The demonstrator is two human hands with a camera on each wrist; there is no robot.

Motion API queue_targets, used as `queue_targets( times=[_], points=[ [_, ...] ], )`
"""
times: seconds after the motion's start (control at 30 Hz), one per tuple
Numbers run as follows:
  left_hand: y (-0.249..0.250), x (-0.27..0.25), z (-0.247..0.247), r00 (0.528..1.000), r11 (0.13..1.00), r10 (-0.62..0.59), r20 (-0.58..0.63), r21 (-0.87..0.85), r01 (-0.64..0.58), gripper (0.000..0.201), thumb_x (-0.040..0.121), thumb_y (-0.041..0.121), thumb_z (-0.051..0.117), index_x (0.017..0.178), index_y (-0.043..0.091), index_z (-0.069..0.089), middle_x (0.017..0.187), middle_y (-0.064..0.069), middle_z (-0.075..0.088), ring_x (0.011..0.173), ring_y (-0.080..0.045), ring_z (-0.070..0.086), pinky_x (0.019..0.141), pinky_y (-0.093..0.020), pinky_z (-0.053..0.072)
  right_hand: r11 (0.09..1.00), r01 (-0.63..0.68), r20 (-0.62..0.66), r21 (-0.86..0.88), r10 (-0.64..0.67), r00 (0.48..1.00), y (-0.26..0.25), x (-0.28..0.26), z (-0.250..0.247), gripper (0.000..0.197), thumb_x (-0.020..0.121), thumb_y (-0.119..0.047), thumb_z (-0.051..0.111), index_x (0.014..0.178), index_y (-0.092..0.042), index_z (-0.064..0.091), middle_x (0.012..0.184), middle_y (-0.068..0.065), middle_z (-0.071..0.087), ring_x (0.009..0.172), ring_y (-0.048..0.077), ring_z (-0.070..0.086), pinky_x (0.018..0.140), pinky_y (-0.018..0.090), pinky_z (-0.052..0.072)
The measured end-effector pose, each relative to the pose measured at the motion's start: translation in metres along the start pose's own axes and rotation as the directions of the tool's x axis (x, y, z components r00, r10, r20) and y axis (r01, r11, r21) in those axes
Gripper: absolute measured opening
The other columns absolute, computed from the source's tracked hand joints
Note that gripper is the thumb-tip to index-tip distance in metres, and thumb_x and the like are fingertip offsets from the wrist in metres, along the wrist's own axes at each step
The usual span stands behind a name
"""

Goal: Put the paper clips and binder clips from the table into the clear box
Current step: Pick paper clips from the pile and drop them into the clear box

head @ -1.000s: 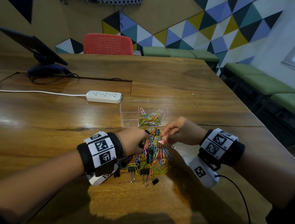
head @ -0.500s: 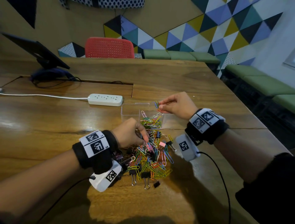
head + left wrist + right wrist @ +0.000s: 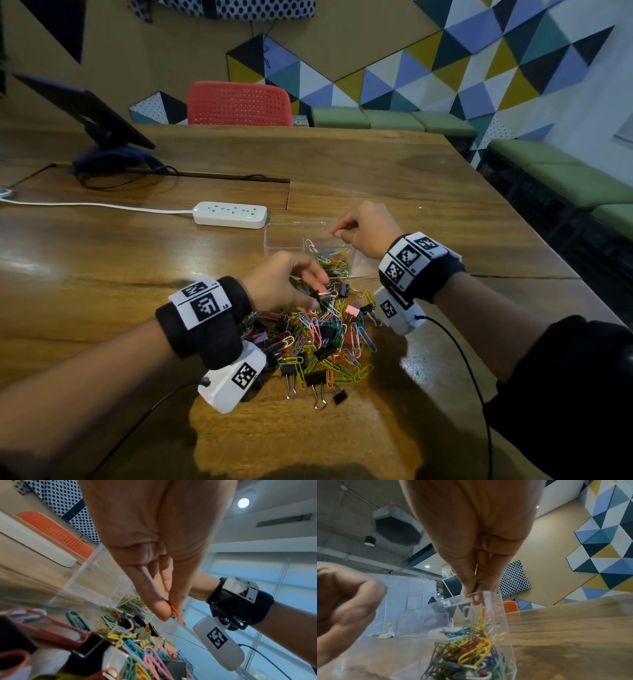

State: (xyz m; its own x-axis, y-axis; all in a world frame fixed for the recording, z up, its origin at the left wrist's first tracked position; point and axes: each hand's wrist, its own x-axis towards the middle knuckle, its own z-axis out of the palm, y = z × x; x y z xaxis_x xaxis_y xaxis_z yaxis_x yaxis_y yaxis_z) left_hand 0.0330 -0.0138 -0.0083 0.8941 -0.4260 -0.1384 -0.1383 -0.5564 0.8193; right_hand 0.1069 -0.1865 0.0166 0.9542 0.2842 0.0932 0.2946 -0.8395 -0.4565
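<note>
Hands split mid-sort: right hand [image 3: 368,229] pinches a paper clip [image 3: 477,584] over clear box [image 3: 284,236], release next; left hand [image 3: 284,282] pinches orange clip [image 3: 176,613] from desk pile [image 3: 322,339] beneath, carry next.

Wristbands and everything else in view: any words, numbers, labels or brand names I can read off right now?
No readable words or brand names in any view.
Left wristband: black-and-white square code patterns only; small marks beside them too small to read.
Right wristband: square code patterns; a tiny mark at the tag's corner in the left wrist view is too blurred to read.
White wrist camera cases: code patterns, no text.
Power strip: no legible marking.
</note>
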Motion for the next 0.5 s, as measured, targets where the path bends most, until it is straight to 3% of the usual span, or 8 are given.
queue_targets(
  times=[0.1,0.23,0.3,0.37,0.5],
  points=[
    [0.001,0.000,-0.001,0.999,0.988,-0.043,-0.004,-0.145,0.042,0.042,0.071,-0.006,0.072,0.102,0.018,0.056,0.092,-0.002,0.069,0.069,-0.019,0.067,0.073,-0.036,0.058,0.998,0.062,0.022,-0.032,-0.061,0.998,-0.001,-0.003,0.000,0.025,0.094,-0.015,0.050,0.113,-0.018,0.067,0.111,0.004,0.069,0.097,0.013,0.063,0.085,0.019,0.043],
    [0.000,0.002,-0.001,0.999,0.985,-0.038,-0.030,-0.172,0.033,0.049,0.070,-0.007,0.071,0.110,0.016,0.054,0.093,-0.004,0.070,0.069,-0.020,0.066,0.075,-0.041,0.057,0.983,0.176,0.010,-0.056,-0.176,0.984,-0.003,-0.019,-0.003,0.030,0.096,-0.014,0.043,0.119,-0.016,0.062,0.123,0.004,0.063,0.099,0.022,0.065,0.091,0.029,0.049],
    [-0.001,0.003,-0.001,0.998,0.984,-0.042,-0.042,-0.174,0.034,0.054,0.070,-0.007,0.071,0.115,0.015,0.052,0.094,-0.004,0.070,0.069,-0.021,0.066,0.077,-0.044,0.056,0.969,0.236,-0.002,-0.069,-0.237,0.972,-0.003,-0.031,-0.005,0.028,0.095,-0.014,0.045,0.116,-0.017,0.063,0.119,0.004,0.064,0.094,0.018,0.064,0.089,0.034,0.051],
    [-0.001,0.004,0.000,0.998,0.986,-0.048,-0.043,-0.159,0.041,0.060,0.071,-0.007,0.070,0.121,0.017,0.049,0.096,-0.003,0.068,0.067,-0.018,0.065,0.073,-0.039,0.057,0.960,0.262,0.035,-0.100,-0.260,0.965,0.000,-0.040,-0.006,0.026,0.093,-0.016,0.048,0.114,-0.019,0.064,0.115,0.001,0.064,0.094,0.009,0.057,0.089,0.029,0.048],
    [0.000,0.005,0.006,0.997,0.998,-0.068,0.024,0.019,0.068,0.083,0.069,-0.003,0.073,0.135,0.030,0.035,0.107,0.003,0.059,0.073,-0.018,0.062,0.064,-0.025,0.053,0.945,0.256,0.205,-0.201,-0.215,0.955,0.009,-0.052,-0.002,0.024,0.089,-0.018,0.051,0.108,-0.023,0.065,0.110,-0.004,0.064,0.097,0.009,0.058,0.085,0.023,0.048]
  ],
)
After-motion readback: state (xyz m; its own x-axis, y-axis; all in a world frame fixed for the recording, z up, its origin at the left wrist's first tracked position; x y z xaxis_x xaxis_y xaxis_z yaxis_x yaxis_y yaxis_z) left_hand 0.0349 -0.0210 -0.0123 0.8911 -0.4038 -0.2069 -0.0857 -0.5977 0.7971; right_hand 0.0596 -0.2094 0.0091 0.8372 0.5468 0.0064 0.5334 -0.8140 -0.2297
